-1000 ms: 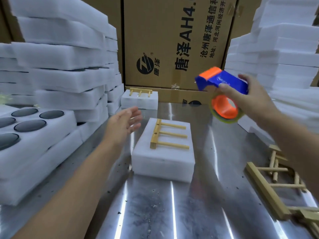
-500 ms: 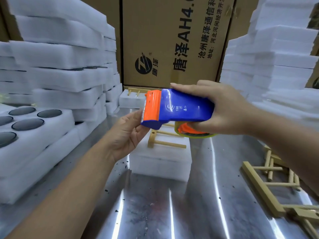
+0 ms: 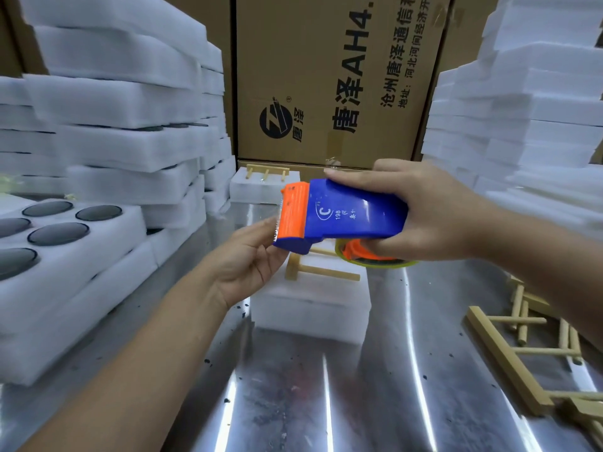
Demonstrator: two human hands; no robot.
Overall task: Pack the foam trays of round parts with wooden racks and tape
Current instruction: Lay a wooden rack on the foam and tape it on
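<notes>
right hand wraps the blue body of the tape dispenser, thumb on top, fingers curled under into the orange hub of the tape roll; firm clamp, not a pinch; left hand sits palm-up at the orange toothed nose, fingers half curled, tips right at the blade; cannot tell if they pinch a tape end or just touch plastic, that spot is hidden

foam pack lies directly below both sets of fingers on the steel table; wooden rack rests on its top face, partly covered by the dispenser; nothing touches the pack now

handling, judged: foam looks very light and soft, dents under fingertips, will slide on the shiny steel when tape drags; best held with flat fingers pressing on the top face beside the rack, not squeezed at the edges; rack is stiff, thin dowels, loose on the foam, likely to shift unless a finger pins it; dispenser is rigid plastic, safe by the body, teeth at the left fingertips are sharp; tape is sticky and thin, take the free end between thumb and forefinger just past the teeth

beyond the left wrist: foam tray with dark round parts; beyond the right forearm: loose racks; past the fingertips: another racked pack, cardboard box
</notes>
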